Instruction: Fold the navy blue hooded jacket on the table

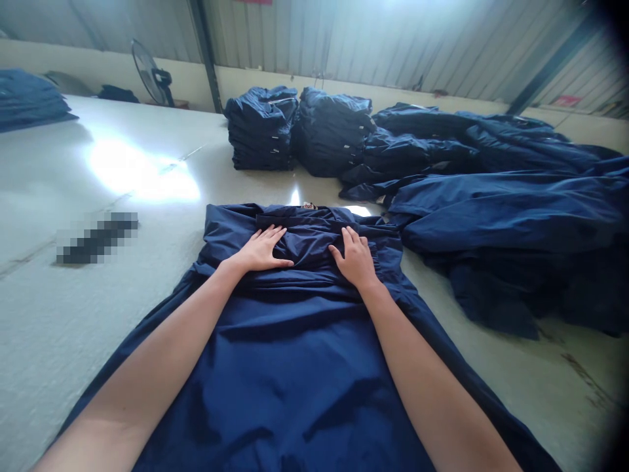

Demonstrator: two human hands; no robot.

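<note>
A navy blue garment lies spread on the pale table in front of me, its far end folded and wrinkled. My left hand rests on the folded part with its fingers spread. On the right of the same fold, my right hand lies palm down, fingers stretched out and thumb apart. Just beyond the hands, a small label shows at the garment's far edge. Gathered fabric is visible beside my right hand. The near end of the garment runs out of view.
Stacks of folded navy garments stand at the back of the table. A loose heap of navy garments spreads along the right. Another pile sits far left, near a fan. A blurred dark object lies left.
</note>
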